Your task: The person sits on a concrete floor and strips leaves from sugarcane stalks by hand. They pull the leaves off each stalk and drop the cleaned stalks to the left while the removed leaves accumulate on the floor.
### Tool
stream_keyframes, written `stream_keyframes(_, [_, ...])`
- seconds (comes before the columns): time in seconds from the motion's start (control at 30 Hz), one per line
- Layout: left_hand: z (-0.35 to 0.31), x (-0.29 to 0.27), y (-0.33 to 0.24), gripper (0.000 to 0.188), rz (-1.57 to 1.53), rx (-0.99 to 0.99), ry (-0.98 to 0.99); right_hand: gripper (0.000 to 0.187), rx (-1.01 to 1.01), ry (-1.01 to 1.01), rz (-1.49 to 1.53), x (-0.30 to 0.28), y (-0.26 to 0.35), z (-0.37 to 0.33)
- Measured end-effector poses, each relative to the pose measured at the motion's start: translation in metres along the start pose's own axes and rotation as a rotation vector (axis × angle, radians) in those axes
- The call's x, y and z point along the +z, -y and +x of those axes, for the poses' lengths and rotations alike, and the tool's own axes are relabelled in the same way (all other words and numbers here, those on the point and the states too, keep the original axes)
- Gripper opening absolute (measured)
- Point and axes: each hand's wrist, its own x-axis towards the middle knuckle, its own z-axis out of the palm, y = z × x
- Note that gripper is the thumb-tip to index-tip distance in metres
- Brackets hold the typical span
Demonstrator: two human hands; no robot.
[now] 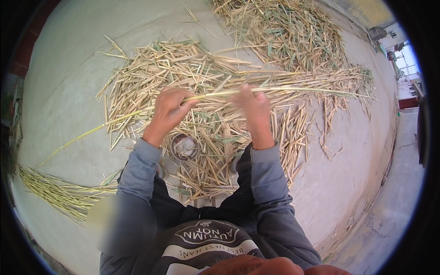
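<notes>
A long, thin yellow-green reed-like stalk (215, 94) stretches across in front of me, bending down toward the floor at the far left. My left hand (168, 111) is closed around it, thumb and fingers pinching near its middle. My right hand (255, 110) is at the same stalk, farther right; motion smears its fingers, so their grip is unclear. Past that hand the stalk runs on to a thin, leafy tip. Beneath both hands spreads a heap of dry, straw-coloured husks and stalk pieces (156, 66).
Between my feet stands a small round container (184, 146) with a pale inside. A bundle of slim greenish stalks (59, 192) lies at the lower left on the concrete floor (73, 91). At the far right is a larger heap of dry leaves and stalks (284, 36).
</notes>
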Motion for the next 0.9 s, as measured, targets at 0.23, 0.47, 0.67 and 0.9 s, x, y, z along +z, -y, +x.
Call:
stream_keyframes(0.23, [-0.011,-0.021,0.019,0.026,-0.162,-0.295,0.244,0.018,-0.128,0.119,0.065,-0.037,0.015,0.015])
stream_keyframes(0.47, [-0.013,-0.026,0.025,0.016,-0.575,-0.505,0.366,0.022,-0.094,0.338,-0.196,-0.039,0.025,0.005])
stream_keyframes(0.67, [-0.01,-0.035,0.023,0.019,-0.732,-0.587,0.39,0.019,-0.171,0.427,-0.258,-0.045,0.027,-0.001])
stream_keyframes(0.9, [-0.007,-0.032,0.018,0.02,-0.537,-0.534,0.386,0.015,-0.371,0.351,-0.807,-0.057,0.006,0.007])
